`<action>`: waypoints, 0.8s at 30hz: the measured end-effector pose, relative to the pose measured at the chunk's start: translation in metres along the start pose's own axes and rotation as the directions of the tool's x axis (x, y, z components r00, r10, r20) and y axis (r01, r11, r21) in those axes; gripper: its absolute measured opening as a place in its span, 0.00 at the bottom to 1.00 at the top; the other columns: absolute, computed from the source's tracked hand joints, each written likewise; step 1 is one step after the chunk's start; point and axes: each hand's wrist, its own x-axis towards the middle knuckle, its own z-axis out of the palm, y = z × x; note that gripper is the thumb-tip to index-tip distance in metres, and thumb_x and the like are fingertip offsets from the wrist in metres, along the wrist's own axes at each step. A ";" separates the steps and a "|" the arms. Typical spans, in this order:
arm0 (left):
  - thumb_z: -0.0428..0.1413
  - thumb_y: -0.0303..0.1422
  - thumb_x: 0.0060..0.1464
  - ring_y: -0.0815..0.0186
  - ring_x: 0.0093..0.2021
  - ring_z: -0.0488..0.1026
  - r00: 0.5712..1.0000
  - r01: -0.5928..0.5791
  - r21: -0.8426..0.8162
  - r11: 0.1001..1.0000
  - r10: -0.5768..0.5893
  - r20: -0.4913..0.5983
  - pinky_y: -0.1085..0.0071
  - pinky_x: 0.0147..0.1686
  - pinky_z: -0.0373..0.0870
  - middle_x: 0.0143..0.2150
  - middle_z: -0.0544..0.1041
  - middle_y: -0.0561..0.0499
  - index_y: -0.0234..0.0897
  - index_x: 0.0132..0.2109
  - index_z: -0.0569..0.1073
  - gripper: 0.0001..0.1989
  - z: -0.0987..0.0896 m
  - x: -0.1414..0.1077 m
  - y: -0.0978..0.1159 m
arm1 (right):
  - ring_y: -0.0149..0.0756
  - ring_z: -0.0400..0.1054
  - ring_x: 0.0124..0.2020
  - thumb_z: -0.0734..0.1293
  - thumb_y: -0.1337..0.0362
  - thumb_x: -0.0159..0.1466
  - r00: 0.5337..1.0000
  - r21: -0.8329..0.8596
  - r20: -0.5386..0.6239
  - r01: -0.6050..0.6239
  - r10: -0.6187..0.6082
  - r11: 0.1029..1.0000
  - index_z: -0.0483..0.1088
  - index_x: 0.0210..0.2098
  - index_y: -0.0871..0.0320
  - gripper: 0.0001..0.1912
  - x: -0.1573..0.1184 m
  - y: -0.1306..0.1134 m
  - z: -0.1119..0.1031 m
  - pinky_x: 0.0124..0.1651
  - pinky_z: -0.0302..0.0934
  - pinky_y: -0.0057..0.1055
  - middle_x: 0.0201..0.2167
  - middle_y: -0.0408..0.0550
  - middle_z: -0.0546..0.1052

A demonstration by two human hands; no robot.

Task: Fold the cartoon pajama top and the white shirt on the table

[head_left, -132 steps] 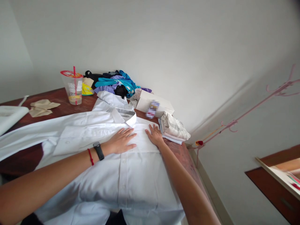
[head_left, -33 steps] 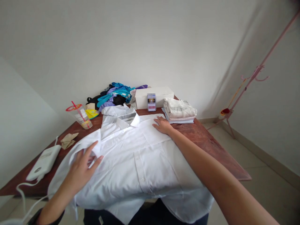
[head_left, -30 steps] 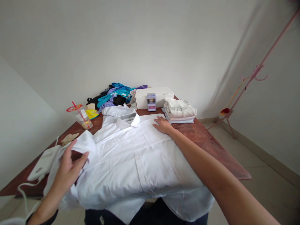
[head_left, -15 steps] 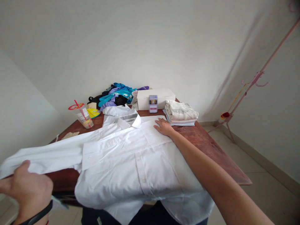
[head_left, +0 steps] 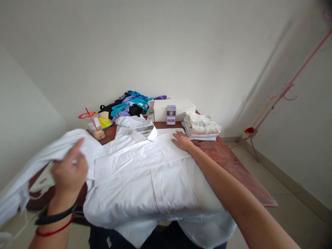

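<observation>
A white button-up shirt point(head_left: 129, 166) lies spread on the brown table, its collar toward the back and its hem hanging over the front edge. One sleeve point(head_left: 88, 145) is lifted at the left and trails off toward the lower left. My left hand point(head_left: 71, 166), blurred by motion, is at that sleeve with curled fingers and the index finger along the cloth; the cloth appears held there. My right hand point(head_left: 181, 140) rests flat with spread fingers on the shirt's right shoulder area.
Behind the shirt are a plastic cup with a straw point(head_left: 93, 125), a heap of clothes point(head_left: 133, 105), a white box point(head_left: 185, 105) and a folded stack point(head_left: 202, 126). A pink stand point(head_left: 282, 91) is at the right.
My left hand has moved up and to the right, and the sleeve has been raised and bent near the shirt's left side. My right hand has stayed on the shirt.
</observation>
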 end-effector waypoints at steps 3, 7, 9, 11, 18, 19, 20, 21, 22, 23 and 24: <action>0.44 0.25 0.66 0.60 0.42 0.79 0.782 -0.352 -0.206 0.913 0.407 0.472 0.62 0.50 0.74 0.47 0.83 0.46 0.43 0.68 0.70 0.27 0.032 -0.017 0.055 | 0.51 0.51 0.74 0.61 0.50 0.73 1.000 0.000 -0.002 0.000 0.000 1.000 0.66 0.67 0.59 0.29 0.001 0.001 0.001 0.73 0.46 0.45 0.72 0.58 0.60; 0.46 0.32 0.69 0.49 0.65 0.69 0.690 -0.366 -0.276 0.889 0.459 0.560 0.47 0.63 0.65 0.64 0.74 0.43 0.47 0.65 0.73 0.22 0.060 -0.068 0.110 | 0.53 0.51 0.74 0.62 0.51 0.72 1.000 0.021 -0.016 0.008 -0.008 1.000 0.68 0.66 0.59 0.29 0.001 0.001 0.003 0.73 0.48 0.46 0.72 0.59 0.61; 0.46 0.37 0.71 0.50 0.66 0.68 0.727 -0.301 -0.287 0.910 0.413 0.548 0.47 0.66 0.63 0.66 0.72 0.44 0.47 0.68 0.70 0.22 0.061 -0.084 0.116 | 0.53 0.52 0.73 0.63 0.51 0.71 0.999 0.042 -0.032 0.019 -0.017 0.999 0.69 0.65 0.59 0.28 0.001 0.001 0.004 0.72 0.48 0.47 0.71 0.59 0.62; 0.47 0.42 0.72 0.52 0.66 0.69 0.727 -0.261 -0.316 0.912 0.401 0.557 0.51 0.66 0.64 0.67 0.72 0.45 0.49 0.71 0.65 0.24 0.058 -0.089 0.114 | 0.51 0.53 0.73 0.63 0.53 0.71 0.998 0.071 -0.055 0.037 -0.033 0.997 0.70 0.64 0.59 0.27 0.001 0.001 0.002 0.72 0.49 0.47 0.71 0.58 0.63; 0.46 0.44 0.71 0.52 0.69 0.66 0.677 -0.164 -0.350 0.922 0.363 0.640 0.51 0.66 0.65 0.71 0.67 0.45 0.50 0.72 0.64 0.26 0.051 -0.081 0.110 | 0.44 0.64 0.66 0.58 0.59 0.73 0.981 0.180 -0.155 0.142 -0.115 0.973 0.74 0.60 0.56 0.21 -0.004 -0.007 -0.016 0.69 0.56 0.44 0.64 0.55 0.72; 0.47 0.44 0.71 0.52 0.69 0.65 0.684 -0.155 -0.360 0.920 0.363 0.633 0.51 0.67 0.64 0.71 0.67 0.46 0.50 0.72 0.64 0.26 0.052 -0.082 0.110 | 0.44 0.65 0.64 0.58 0.59 0.73 0.980 0.209 -0.156 0.156 -0.125 0.965 0.74 0.59 0.55 0.21 -0.006 -0.010 -0.019 0.67 0.58 0.44 0.63 0.54 0.73; 0.48 0.44 0.70 0.51 0.70 0.64 0.688 -0.146 -0.367 0.919 0.361 0.630 0.50 0.68 0.62 0.71 0.67 0.46 0.50 0.71 0.65 0.26 0.052 -0.082 0.111 | 0.44 0.67 0.63 0.58 0.59 0.73 0.980 0.243 -0.149 0.168 -0.134 0.955 0.74 0.59 0.55 0.21 -0.008 -0.012 -0.020 0.65 0.61 0.43 0.61 0.54 0.74; 0.48 0.44 0.70 0.51 0.70 0.65 0.690 -0.134 -0.373 0.918 0.357 0.630 0.50 0.68 0.62 0.70 0.68 0.46 0.49 0.71 0.65 0.26 0.052 -0.082 0.111 | 0.44 0.70 0.60 0.59 0.58 0.73 0.981 0.277 -0.135 0.175 -0.142 0.945 0.74 0.59 0.55 0.20 -0.010 -0.015 -0.022 0.63 0.63 0.42 0.60 0.54 0.76; 0.49 0.43 0.69 0.51 0.69 0.66 0.691 -0.115 -0.379 0.918 0.348 0.634 0.50 0.67 0.63 0.69 0.70 0.45 0.48 0.70 0.67 0.25 0.052 -0.081 0.110 | 0.44 0.71 0.58 0.60 0.58 0.73 0.982 0.307 -0.115 0.179 -0.150 0.935 0.74 0.58 0.55 0.20 -0.011 -0.017 -0.022 0.61 0.65 0.41 0.58 0.54 0.77; 0.51 0.43 0.68 0.51 0.68 0.68 0.690 -0.090 -0.387 0.918 0.338 0.640 0.51 0.66 0.65 0.67 0.72 0.44 0.47 0.68 0.69 0.24 0.053 -0.078 0.109 | 0.44 0.73 0.55 0.61 0.57 0.72 0.983 0.328 -0.093 0.182 -0.160 0.927 0.75 0.57 0.55 0.20 -0.013 -0.019 -0.021 0.60 0.66 0.41 0.57 0.54 0.77; 0.53 0.43 0.66 0.50 0.66 0.69 0.690 -0.064 -0.394 0.917 0.326 0.647 0.51 0.65 0.66 0.66 0.73 0.44 0.46 0.65 0.73 0.23 0.053 -0.075 0.108 | 0.45 0.73 0.54 0.63 0.57 0.71 0.983 0.335 -0.073 0.185 -0.171 0.924 0.75 0.57 0.55 0.19 -0.014 -0.020 -0.020 0.60 0.66 0.41 0.56 0.54 0.78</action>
